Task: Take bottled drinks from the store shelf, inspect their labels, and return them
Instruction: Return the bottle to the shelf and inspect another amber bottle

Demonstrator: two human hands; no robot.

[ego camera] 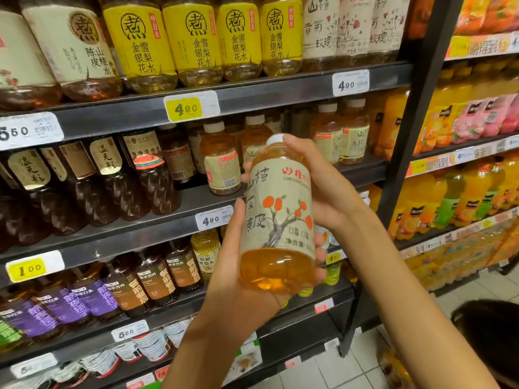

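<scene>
A tall dark metal shelf unit (252, 88) fills the view, its flat tiers edged with paper price tags. The top tier carries fat, rounded plastic bottles with glossy yellow labels (193, 37); the tier below holds dark brown bottles (151, 169) at left and small amber ones with white caps (222, 161) further right. Beside it stands a second rack of orange juice bottles (449, 197) over a pale tiled floor (351, 369).

In front of the shelves, clear of every tier, a smooth cylindrical plastic bottle (278, 220) of amber drink is held nearly upright, its matte cream label printed with a grey branch and orange fruit. The left hand (238, 265) cups its rounded base, thumb along the side, its grip wrapped round the bottle. The right hand (323, 186) clasps the upper body from behind, fingertips (292, 141) at the white cap.
</scene>
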